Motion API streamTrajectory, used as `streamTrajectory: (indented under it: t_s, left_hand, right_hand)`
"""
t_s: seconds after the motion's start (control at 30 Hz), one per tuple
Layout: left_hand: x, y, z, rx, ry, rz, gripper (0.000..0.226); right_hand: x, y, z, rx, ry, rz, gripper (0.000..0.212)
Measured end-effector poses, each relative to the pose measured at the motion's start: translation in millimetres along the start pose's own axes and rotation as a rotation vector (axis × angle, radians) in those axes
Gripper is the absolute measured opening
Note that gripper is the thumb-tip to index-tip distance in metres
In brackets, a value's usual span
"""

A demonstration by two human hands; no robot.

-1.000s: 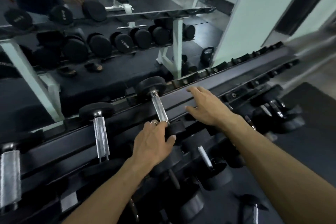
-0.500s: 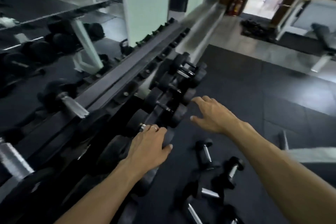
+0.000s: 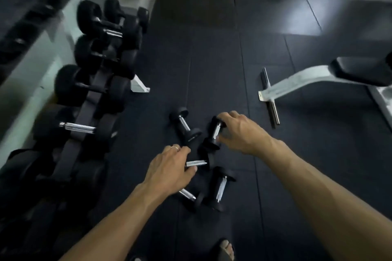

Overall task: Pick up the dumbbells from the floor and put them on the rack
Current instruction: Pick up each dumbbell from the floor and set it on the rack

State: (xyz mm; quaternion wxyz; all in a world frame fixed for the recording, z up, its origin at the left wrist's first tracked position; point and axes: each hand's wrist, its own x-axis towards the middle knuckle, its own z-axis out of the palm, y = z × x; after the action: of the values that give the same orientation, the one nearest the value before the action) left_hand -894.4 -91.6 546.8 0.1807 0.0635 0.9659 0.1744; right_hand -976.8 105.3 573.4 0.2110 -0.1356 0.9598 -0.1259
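Right hand (image 3: 239,132): fingers curled around one small dumbbell (image 3: 214,133), middle of frame.
Left hand (image 3: 169,167): fingers over another dumbbell (image 3: 197,163); grip unclear.
Rack (image 3: 84,99): left side, holding big weights.
Floor (image 3: 212,59): dark mats.

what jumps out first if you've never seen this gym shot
Two bare hands reach down at a cluster of small black dumbbells with chrome handles on the dark rubber floor: the right hand curls over one handle, the left hand closes on another. A loaded black dumbbell rack lines the left; a white bench frame sits right.
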Motion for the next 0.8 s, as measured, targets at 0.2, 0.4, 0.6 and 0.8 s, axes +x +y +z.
streamTrajectory:
  t_s: [0.2, 0.4, 0.6, 0.8]
  left_hand:
    - [34.9, 21.9, 99.3, 0.028, -0.144, -0.011, 0.047]
    - [63.0, -19.3, 195.8, 0.134, -0.297, 0.046, 0.045]
    - [104.5, -86.0, 293.7, 0.206, -0.44, 0.157, 0.048]
    - [156.4, -151.6, 385.3, 0.311, -0.563, 0.339, 0.046]
  right_hand:
    - [-0.1, 88.6, 86.5, 0.083, -0.144, 0.087, 0.063]
    - [16.3, 121.5, 209.4, 0.205, -0.246, 0.172, 0.057]
    - [33.2, 120.0, 352.1, 0.353, -0.267, 0.305, 0.064]
    - [47.3, 98.2, 482.9, 0.612, -0.21, 0.609, 0.061]
